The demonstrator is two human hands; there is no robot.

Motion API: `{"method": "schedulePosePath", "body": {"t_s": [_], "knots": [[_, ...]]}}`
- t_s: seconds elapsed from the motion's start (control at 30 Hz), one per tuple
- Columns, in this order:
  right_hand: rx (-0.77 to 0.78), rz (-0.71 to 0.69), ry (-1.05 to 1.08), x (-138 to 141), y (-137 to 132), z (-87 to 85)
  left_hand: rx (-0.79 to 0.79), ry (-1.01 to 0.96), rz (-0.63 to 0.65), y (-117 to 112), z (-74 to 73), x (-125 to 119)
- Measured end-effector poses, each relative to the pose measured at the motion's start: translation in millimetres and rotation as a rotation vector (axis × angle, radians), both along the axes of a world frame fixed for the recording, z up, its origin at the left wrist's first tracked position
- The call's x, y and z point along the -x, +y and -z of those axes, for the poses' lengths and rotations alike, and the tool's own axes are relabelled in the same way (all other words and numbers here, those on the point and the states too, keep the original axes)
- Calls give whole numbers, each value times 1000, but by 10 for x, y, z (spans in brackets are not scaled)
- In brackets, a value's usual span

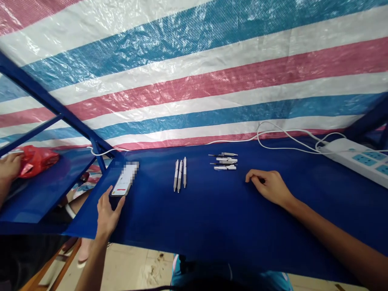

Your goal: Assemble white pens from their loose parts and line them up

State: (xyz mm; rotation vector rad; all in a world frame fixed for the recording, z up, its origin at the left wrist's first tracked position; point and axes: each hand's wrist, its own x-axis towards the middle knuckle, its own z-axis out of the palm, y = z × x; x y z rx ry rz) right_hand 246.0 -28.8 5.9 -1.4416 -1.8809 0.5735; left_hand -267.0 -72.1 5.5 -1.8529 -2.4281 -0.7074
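My left hand (107, 214) is at the near end of a smartphone (121, 186) with a lit screen, at the left of the blue table. Its fingers touch the left edge and its thumb the near right corner. My right hand (269, 186) rests on the table, fingers loosely curled in, with nothing visible in them. Three white-and-grey pens (180, 176) lie side by side, lengthwise, in the middle. Between them and my right hand lies a small pile of pen parts (226, 161), with white and grey barrel pieces and thin dark refills.
A white power strip (357, 155) with a looping white cable (281, 131) lies at the right. Striped plastic sheeting (194, 89) hangs behind the table (182, 226). At far left, another person's hand (10, 165) is beside a red plastic bag (38, 161) on a neighbouring table.
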Motion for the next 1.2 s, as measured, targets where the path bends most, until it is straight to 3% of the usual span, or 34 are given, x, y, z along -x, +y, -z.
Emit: {"method": "schedulePosePath", "body": {"t_s": [0.1, 0.2, 0.33, 0.4, 0.57, 0.7, 0.8, 0.93, 1.07, 1.2], "knots": [[-14, 2, -55, 28, -9, 20, -79, -17, -17, -52, -38, -65], [-30, -7, -117, 39, -21, 52, -167, 49, 58, -106, -94, -186], [-43, -7, -149, 44, -26, 78, -252, 76, 189, -109, -105, -553], [-49, -6, -148, 45, -13, 79, -259, 52, 357, -72, -83, -862], [-3, 23, -91, 32, 100, 50, -103, -102, 938, 137, -144, -1796], [97, -13, -15, 31, 277, -3, -105, -170, 1171, 499, -303, -2387], [94, 5, 63, 33, 398, -4, -133, -180, 1204, 841, -298, -2676], [74, 1, 163, -7, 463, 61, -206, -235, 1087, 1134, -83, -2896], [82, -58, 147, -76, 456, 107, -269, -260, 1038, 1172, 121, -2959], [52, -113, 42, -106, 440, 99, -314, -197, 1037, 1156, 178, -2945]]}}
